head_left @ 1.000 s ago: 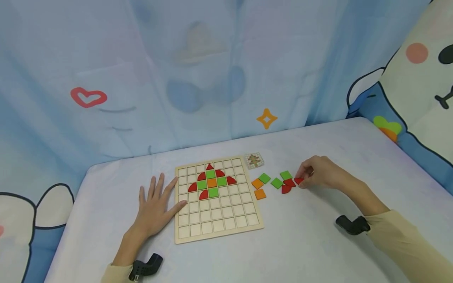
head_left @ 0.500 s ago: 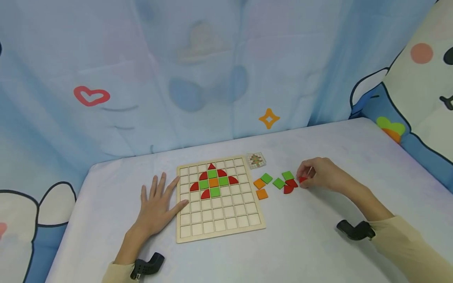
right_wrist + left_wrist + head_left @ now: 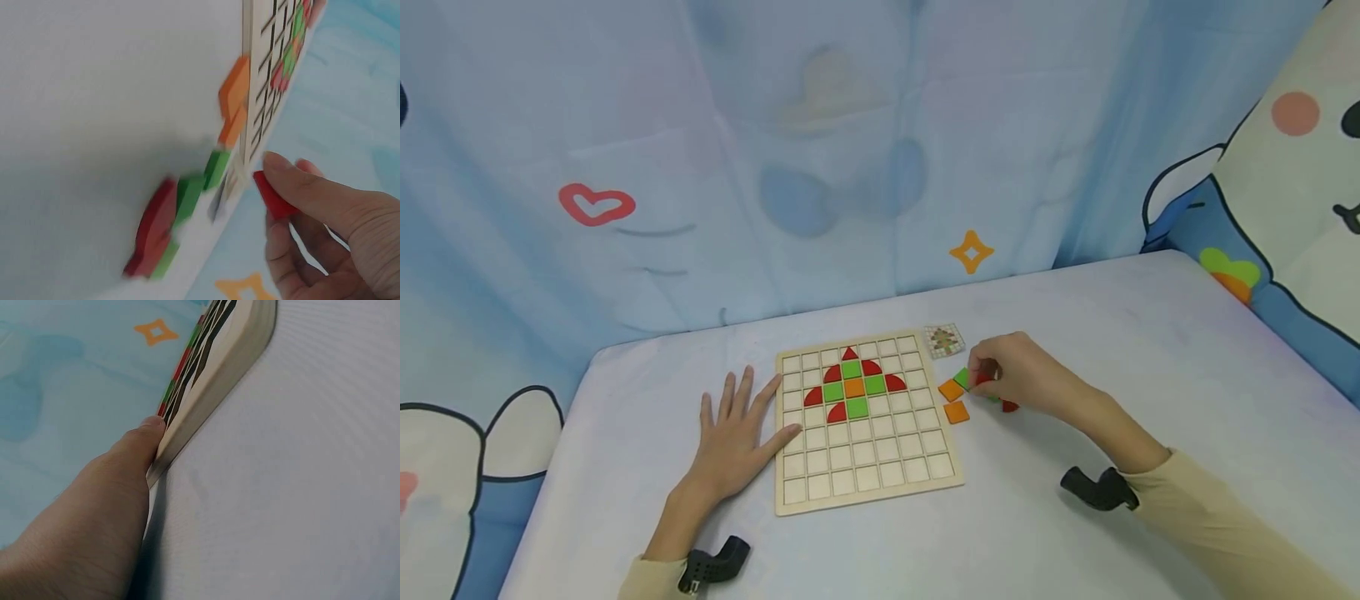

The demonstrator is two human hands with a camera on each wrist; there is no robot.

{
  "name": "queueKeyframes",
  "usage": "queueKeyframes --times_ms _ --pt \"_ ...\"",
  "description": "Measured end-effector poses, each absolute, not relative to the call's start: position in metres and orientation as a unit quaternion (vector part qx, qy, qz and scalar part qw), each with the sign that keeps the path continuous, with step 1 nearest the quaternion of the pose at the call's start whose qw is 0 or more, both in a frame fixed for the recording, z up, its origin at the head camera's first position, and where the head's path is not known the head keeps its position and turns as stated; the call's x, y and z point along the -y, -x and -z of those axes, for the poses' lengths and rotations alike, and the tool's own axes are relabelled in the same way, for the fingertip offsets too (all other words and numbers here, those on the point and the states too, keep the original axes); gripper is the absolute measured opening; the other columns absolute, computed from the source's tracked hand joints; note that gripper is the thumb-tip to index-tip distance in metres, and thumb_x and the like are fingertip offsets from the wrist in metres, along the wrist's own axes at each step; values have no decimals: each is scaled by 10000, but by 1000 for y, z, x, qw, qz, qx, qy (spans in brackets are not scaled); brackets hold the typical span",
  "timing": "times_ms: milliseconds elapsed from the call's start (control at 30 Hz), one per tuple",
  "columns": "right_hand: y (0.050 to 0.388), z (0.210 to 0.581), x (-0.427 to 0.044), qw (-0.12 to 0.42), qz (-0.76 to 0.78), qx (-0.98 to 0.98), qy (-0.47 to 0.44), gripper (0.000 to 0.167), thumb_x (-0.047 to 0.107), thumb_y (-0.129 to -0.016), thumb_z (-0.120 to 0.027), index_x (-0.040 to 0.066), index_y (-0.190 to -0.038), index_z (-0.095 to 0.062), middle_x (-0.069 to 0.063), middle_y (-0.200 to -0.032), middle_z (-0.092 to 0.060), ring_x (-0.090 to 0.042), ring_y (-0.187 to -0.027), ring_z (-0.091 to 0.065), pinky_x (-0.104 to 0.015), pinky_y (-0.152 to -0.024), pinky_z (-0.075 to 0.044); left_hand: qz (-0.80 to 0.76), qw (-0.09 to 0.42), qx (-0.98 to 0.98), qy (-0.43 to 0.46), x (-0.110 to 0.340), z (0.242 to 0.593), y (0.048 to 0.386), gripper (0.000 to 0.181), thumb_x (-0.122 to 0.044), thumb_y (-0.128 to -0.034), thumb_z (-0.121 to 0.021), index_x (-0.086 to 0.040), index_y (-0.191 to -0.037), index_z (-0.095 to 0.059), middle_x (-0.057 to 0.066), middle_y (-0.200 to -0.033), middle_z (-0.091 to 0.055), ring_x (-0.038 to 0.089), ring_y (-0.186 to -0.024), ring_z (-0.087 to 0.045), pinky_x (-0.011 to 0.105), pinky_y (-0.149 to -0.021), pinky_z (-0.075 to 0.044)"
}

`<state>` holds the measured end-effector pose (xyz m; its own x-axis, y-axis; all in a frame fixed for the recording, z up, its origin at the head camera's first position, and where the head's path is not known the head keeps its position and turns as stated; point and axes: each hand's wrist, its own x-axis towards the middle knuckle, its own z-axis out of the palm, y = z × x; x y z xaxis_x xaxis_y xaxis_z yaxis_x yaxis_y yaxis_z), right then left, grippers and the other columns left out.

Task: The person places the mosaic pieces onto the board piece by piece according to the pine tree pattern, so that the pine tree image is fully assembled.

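A wooden grid board lies on the table, its upper part filled with red, green and orange tiles in a stepped pattern. My left hand lies spread at its left side, thumb and index fingertip on the frame. In the left wrist view the thumb rests against the board's edge. My right hand is raised over the loose tiles right of the board. It pinches a red tile between thumb and fingers, seen best in the right wrist view; the tile's full outline is partly covered.
Two orange tiles lie beside the board's right edge. Several green and red tiles lie near them, partly hidden by the right hand in the head view. A small pattern card sits at the board's top right corner. A curtain hangs behind.
My right hand has picked up the red tile from the right end of the loose pieces and moved left with it, towards the board. The left hand stays put.
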<state>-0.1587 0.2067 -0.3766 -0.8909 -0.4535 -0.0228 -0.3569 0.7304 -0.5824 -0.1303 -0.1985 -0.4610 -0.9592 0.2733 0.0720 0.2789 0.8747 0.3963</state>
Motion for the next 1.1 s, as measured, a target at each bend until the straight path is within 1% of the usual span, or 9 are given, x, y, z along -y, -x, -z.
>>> queueKeyframes --times_ms 100,233,400,500,567,700,800,933,1100 --pt "160 382 -190 62 310 -915 250 220 -68 -807 -858 94 -815 -709 28 -798 -672 -134 -733 -581 -257 -664 -549 208 5 967 144 197 461 131 841 -567 -976 -619 -198 -1665 -310 239 -1727 -116 492 -1585 -22 763 -1179 47" --pt "162 384 -173 52 319 -906 274 187 -87 -822 -837 17 -966 -779 16 -861 -680 -126 -773 -588 -243 -692 -553 204 7 968 144 196 462 131 839 -569 -975 -618 -196 -1663 -314 240 -1726 -122 493 -1584 -34 765 -1180 38" --pt "163 383 -157 54 309 -902 295 250 -79 -864 -799 -18 -1106 -803 3 -834 -570 -149 -786 -511 -228 -645 -477 202 10 969 143 196 461 131 839 -563 -972 -624 -193 -1661 -320 239 -1726 -125 493 -1583 -37 764 -1181 35" --pt "163 385 -150 61 307 -902 298 225 -56 -898 -777 2 -1114 -807 5 -826 -503 -155 -808 -466 -236 -646 -429 201 10 969 143 195 460 131 841 -569 -972 -623 -196 -1662 -319 234 -1727 -123 489 -1585 -34 763 -1181 36" --pt "163 388 -146 61 313 -899 300 205 -48 -911 -767 11 -1104 -805 9 -835 -506 -150 -800 -473 -247 -653 -443 202 9 969 144 195 460 131 841 -572 -973 -621 -197 -1662 -318 233 -1728 -123 487 -1586 -31 763 -1181 36" --pt "163 396 -138 46 332 -890 310 165 -30 -899 -790 30 -1051 -807 26 -888 -634 -117 -809 -574 -329 -811 -481 203 10 968 144 196 460 131 839 -566 -972 -625 -192 -1660 -323 235 -1727 -125 490 -1585 -34 763 -1181 34" --pt "164 398 -132 46 336 -887 314 152 -3 -885 -814 31 -1033 -818 27 -918 -694 -108 -839 -617 -348 -840 -500 202 10 969 142 197 461 130 841 -563 -972 -629 -189 -1660 -323 237 -1727 -123 490 -1585 -33 760 -1183 36" --pt "165 399 -123 68 337 -886 311 147 26 -905 -802 23 -1050 -828 20 -910 -696 -108 -836 -590 -257 -708 -526 204 12 969 141 198 460 129 838 -566 -976 -624 -195 -1662 -318 236 -1728 -120 487 -1586 -30 758 -1183 42" --pt "167 403 -113 70 328 -887 319 156 15 -921 -781 18 -1071 -825 8 -898 -691 -103 -821 -575 -221 -697 -511 209 12 967 143 199 460 129 834 -569 -979 -619 -201 -1663 -315 232 -1729 -121 485 -1586 -31 759 -1182 42"
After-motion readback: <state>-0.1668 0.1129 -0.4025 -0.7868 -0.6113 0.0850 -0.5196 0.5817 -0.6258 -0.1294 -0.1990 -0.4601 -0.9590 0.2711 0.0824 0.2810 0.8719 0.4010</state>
